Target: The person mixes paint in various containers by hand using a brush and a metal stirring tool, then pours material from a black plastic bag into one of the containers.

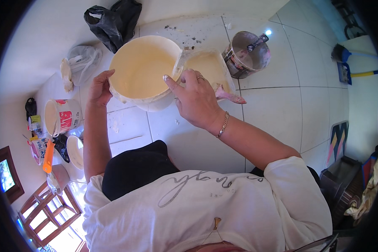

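A large cream-coated bucket [145, 63] is between my two hands, its inside pale yellow and its mouth turned up toward me. My left hand [100, 89] grips its left side, thumb at the rim and fingers curled underneath. On the opposite side my right hand [197, 98] is closed at the rim, thumb laid along the edge and fingers bent. A pale flat strip shows at the rim above these fingers; I cannot tell if it is part of the bucket. Just right of the bucket, partly behind my right hand, lies a shallow cream-coloured tray [227, 69].
A pink-stained handle [233, 96] sticks out from the tray's near edge. Behind it stands a smeared pail [239, 54] with a dark-handled tool. A black plastic bag [115, 25] sits at the back. Left are more buckets [69, 117] and an orange-handled tool [48, 156].
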{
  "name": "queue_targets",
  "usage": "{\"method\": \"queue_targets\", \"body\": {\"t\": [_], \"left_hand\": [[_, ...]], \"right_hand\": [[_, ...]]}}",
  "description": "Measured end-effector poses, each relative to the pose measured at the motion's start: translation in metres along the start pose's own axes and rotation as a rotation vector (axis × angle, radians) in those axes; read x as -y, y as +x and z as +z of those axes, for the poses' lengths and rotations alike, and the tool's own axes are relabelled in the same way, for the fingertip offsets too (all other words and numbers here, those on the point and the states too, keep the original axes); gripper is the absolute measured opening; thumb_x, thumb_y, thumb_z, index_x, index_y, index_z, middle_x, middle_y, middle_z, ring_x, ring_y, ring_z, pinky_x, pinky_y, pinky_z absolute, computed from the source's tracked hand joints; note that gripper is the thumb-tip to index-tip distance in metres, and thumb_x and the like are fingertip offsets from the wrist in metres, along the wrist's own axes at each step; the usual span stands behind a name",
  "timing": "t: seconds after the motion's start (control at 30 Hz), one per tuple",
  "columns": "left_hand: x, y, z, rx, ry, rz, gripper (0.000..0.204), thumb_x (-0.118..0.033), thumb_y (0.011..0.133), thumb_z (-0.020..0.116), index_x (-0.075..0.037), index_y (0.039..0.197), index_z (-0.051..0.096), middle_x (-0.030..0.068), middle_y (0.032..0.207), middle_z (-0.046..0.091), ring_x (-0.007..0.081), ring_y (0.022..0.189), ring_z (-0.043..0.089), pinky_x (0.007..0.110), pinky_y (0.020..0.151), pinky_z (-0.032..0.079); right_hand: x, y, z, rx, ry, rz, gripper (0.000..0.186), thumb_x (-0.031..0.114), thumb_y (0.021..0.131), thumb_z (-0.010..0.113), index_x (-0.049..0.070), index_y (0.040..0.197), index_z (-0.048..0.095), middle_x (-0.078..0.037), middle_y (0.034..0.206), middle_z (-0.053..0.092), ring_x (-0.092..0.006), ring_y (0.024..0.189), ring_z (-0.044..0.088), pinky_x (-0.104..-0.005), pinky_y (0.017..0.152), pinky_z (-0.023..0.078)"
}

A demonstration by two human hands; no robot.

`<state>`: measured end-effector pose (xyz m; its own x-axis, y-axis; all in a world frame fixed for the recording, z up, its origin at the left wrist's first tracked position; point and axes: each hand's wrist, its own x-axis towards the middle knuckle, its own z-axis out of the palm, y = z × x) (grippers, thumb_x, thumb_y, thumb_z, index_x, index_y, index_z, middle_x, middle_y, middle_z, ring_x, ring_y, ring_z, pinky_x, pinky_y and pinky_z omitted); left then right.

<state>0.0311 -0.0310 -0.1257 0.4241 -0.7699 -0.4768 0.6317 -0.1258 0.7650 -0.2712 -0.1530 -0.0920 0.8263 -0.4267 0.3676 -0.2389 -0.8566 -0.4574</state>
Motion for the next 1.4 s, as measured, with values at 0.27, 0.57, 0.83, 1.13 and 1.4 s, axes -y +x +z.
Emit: {"method": "queue_targets", "body": {"t": [0.27, 0.57, 0.83, 1.13, 1.4], "left_hand": [[0.007, -0.001, -0.051, 0.022, 0.039, 0.007, 0.015, -0.010, 0.082, 0.060, 0.002, 0.090, 0.062, 0.0079, 0.084, 0.065, 0.0168, 0.076, 0.063, 0.029, 0.073, 0.050], [0.021, -0.013, -0.063, 0.041, 0.035, 0.100, 0.020, -0.014, 0.082, 0.059, -0.002, 0.097, 0.058, 0.0071, 0.092, 0.060, 0.0162, 0.086, 0.057, 0.029, 0.080, 0.045], [0.021, -0.011, -0.063, 0.036, 0.042, 0.140, 0.021, -0.015, 0.083, 0.061, -0.002, 0.099, 0.057, 0.0060, 0.092, 0.061, 0.0156, 0.087, 0.058, 0.028, 0.080, 0.045], [0.024, -0.012, -0.064, -0.043, 0.008, 0.140, 0.005, -0.009, 0.083, 0.061, -0.006, 0.083, 0.057, 0.0048, 0.087, 0.062, 0.0133, 0.081, 0.059, 0.026, 0.073, 0.048], [0.025, -0.013, -0.058, -0.086, -0.018, 0.097, 0.005, -0.010, 0.082, 0.062, -0.006, 0.081, 0.059, 0.0045, 0.081, 0.063, 0.0135, 0.074, 0.061, 0.027, 0.070, 0.049]], "right_hand": [[-0.026, -0.021, -0.008, 0.051, -0.180, -0.210, 0.043, 0.005, 0.071, 0.061, 0.010, 0.114, 0.063, -0.013, 0.099, 0.049, -0.0271, 0.081, 0.052, -0.0356, 0.069, 0.046], [-0.045, 0.025, 0.005, 0.122, 0.145, 0.148, 0.064, 0.002, 0.075, 0.058, 0.020, 0.135, 0.045, -0.017, 0.116, 0.046, -0.0305, 0.099, 0.055, -0.0371, 0.083, 0.048], [-0.047, 0.045, 0.031, 0.269, -0.040, 0.090, 0.063, 0.003, 0.078, 0.053, 0.024, 0.137, 0.042, -0.019, 0.112, 0.046, -0.0340, 0.094, 0.056, -0.0386, 0.079, 0.050], [-0.033, 0.011, 0.029, 0.227, 0.009, 0.097, 0.064, 0.001, 0.076, 0.053, 0.017, 0.137, 0.041, -0.023, 0.114, 0.046, -0.0363, 0.095, 0.056, -0.0401, 0.081, 0.050], [-0.016, -0.017, 0.031, 0.173, -0.103, -0.035, 0.059, 0.001, 0.075, 0.052, 0.004, 0.133, 0.043, -0.023, 0.111, 0.047, -0.0346, 0.092, 0.056, -0.0408, 0.077, 0.048]]}}
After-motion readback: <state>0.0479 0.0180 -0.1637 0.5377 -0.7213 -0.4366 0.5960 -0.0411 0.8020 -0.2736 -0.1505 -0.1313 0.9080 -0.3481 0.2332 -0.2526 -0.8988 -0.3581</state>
